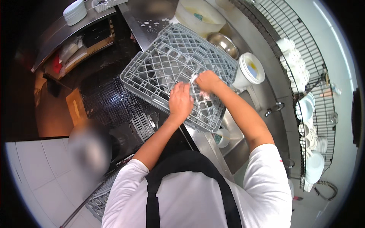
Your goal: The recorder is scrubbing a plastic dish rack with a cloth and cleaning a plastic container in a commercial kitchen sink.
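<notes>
A grey plastic dish rack with a lattice surface lies in front of me, tilted across the metal counter and sink. My left hand is over its near side, fingers close together and bent; what they grip, perhaps something clear, cannot be made out. Just to its right, my right hand is closed on a crumpled whitish-pink cloth, which shows below the fingers and at the fingertips. The hands are close together but apart. Glare and the lattice blur small details between them.
Beyond the rack stand a pale tub, a steel bowl and a white bucket. A sink with a tap is at right. A wire shelf holds white dishes. Stacked plates stand far left, above dark, wet-looking flooring.
</notes>
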A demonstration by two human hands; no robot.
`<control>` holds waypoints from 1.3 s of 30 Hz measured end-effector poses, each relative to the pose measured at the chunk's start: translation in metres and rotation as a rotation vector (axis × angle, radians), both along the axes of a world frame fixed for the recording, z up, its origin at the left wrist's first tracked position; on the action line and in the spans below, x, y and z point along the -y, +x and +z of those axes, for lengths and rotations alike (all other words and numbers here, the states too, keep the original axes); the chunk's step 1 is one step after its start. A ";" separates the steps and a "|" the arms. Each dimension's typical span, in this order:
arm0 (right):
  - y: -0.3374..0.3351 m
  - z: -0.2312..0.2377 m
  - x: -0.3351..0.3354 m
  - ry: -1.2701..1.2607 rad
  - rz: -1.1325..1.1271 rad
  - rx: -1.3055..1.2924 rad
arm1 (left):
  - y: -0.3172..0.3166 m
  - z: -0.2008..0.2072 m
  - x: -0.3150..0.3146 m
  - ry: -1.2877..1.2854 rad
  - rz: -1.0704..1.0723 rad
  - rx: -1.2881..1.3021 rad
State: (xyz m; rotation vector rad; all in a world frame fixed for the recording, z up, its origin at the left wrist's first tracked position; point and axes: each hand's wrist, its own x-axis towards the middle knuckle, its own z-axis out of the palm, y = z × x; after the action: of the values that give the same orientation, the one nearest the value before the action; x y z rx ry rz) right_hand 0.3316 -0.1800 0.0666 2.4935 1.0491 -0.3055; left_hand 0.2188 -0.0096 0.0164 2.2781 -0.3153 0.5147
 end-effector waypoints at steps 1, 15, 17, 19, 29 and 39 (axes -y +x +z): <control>-0.003 0.002 -0.006 0.008 -0.063 -0.009 | 0.001 -0.003 -0.001 -0.012 0.027 -0.011; -0.095 0.018 0.022 0.511 -0.708 -0.372 | 0.000 -0.005 0.001 -0.049 0.014 0.102; -0.101 0.009 0.020 0.433 -0.613 -0.317 | 0.000 -0.004 -0.001 -0.093 0.013 0.134; -0.124 0.019 0.014 0.563 -0.558 -0.381 | 0.000 -0.007 -0.005 -0.082 0.015 0.112; -0.179 0.018 0.002 0.357 -0.175 -0.035 | -0.018 0.000 -0.064 0.002 -0.145 0.208; -0.159 0.035 -0.008 0.031 -0.043 -0.028 | -0.013 -0.006 -0.079 0.198 -0.427 0.118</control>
State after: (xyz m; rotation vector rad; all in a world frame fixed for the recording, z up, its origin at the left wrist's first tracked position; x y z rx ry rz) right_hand 0.1729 -0.1720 0.1017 2.5494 1.0194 -0.3406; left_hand 0.2061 0.0690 0.0099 2.2789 -0.9231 0.4073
